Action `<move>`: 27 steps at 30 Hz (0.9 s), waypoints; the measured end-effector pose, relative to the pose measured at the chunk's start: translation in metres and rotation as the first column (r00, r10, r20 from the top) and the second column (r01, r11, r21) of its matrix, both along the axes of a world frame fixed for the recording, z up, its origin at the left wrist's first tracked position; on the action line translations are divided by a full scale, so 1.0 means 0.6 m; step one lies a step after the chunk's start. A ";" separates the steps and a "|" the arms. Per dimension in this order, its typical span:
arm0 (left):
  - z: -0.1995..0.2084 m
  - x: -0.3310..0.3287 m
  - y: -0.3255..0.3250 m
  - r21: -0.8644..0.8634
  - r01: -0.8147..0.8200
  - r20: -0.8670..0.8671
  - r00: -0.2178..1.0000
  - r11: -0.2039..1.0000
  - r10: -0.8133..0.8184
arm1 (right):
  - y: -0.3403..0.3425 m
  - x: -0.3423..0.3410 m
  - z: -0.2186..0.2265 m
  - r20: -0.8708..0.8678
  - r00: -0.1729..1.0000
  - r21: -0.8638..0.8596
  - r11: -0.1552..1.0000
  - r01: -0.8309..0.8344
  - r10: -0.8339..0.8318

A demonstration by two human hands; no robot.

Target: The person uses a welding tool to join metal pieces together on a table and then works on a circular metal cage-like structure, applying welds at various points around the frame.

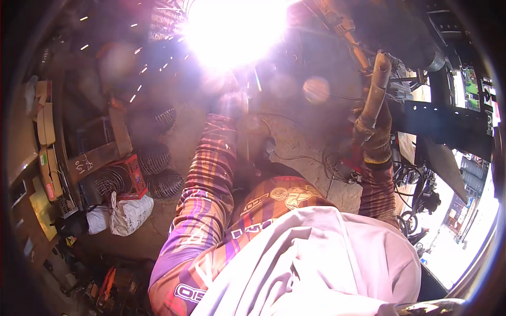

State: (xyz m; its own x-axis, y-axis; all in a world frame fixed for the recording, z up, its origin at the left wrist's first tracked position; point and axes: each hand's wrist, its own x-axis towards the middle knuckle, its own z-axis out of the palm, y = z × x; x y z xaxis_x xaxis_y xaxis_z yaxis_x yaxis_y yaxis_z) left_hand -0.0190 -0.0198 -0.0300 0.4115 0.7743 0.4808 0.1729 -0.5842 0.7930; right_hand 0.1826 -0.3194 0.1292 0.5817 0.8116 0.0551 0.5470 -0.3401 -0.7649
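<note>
Right hand on tan cylinder, left hand lost in glare

Tan cylindrical piece (378, 87): runs up and slightly right out of the gloved right hand (373, 138), free end beyond the grip, lower end at the fingers. Right grip looks clamped round that lower end. Left hand (225, 94): washed out below a white-violet glare (237, 31), can't tell whether fingers are apart or together, or on what. Sparks (143, 69) fly left of the glare. Wire coils (154, 158) sit toward the floor's (182, 118) left edge; white sack (130, 215) nearby, beside red box (136, 176).
</note>
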 end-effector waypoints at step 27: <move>0.094 0.041 0.022 -0.075 -0.304 -0.019 0.953 0.950 0.304 | 0.027 -0.029 0.008 -0.395 0.912 0.215 0.953 0.213 -0.115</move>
